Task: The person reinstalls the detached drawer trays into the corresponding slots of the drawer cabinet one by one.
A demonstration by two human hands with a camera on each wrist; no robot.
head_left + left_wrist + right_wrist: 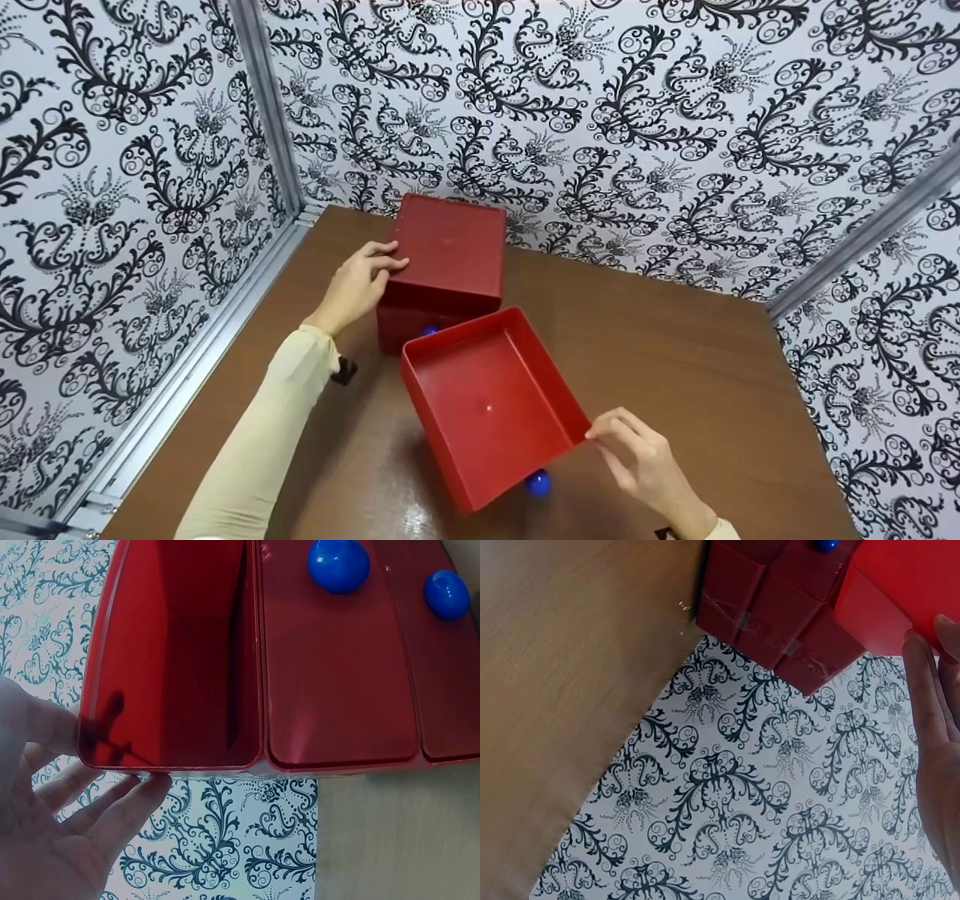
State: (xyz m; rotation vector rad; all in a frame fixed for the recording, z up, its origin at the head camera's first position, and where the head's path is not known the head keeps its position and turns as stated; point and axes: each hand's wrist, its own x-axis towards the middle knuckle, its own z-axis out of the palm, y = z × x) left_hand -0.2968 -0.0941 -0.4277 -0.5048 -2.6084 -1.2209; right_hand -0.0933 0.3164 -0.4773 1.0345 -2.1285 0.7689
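Note:
A dark red drawer unit [450, 244] stands at the back left of the table. My left hand [356, 283] rests on its upper left edge, fingertips on the top. The left wrist view shows the unit's top compartment [196, 675] open at the front, with two closed drawers below it, each with a blue knob [339, 565]. My right hand [637, 457] pinches a corner of a bright red drawer [487, 405], which is out of the unit and tilted so its bare inside faces up. This drawer's own blue knob [538, 482] shows below its near wall.
The brown wooden table [675, 360] extends to the right of the unit. Behind and beside it stand walls with black scroll patterns [555, 112], joined by metal posts [270, 97]. A metal rail [187, 367] runs along the table's left side.

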